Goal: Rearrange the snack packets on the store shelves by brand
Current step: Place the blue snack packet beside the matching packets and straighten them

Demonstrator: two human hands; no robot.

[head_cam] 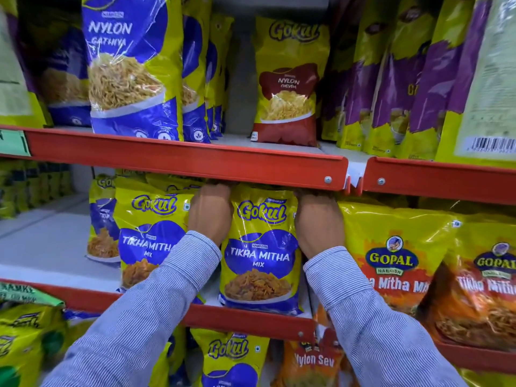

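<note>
A yellow and blue Gokul Tikha Mitha Mix packet (pixel 261 255) stands upright on the middle shelf. My left hand (pixel 210 215) grips its upper left edge and my right hand (pixel 318 223) grips its upper right edge; my fingertips are hidden under the red shelf rail (pixel 181 163) above. Another Gokul Tikha Mitha Mix packet (pixel 149 233) stands just to the left. Orange Gopal Tikha Mitha packets (pixel 391 261) stand right beside it on the right.
The upper shelf holds blue Gokul Nylon Gathiya packets (pixel 131 65), a red Gokul Nylon Chevda packet (pixel 287 79) and purple-yellow packets (pixel 405 79). A bare stretch of the middle shelf (pixel 42 241) lies at the left. Below stand a Gokul packet (pixel 229 356) and a Nylon Sev packet (pixel 312 361).
</note>
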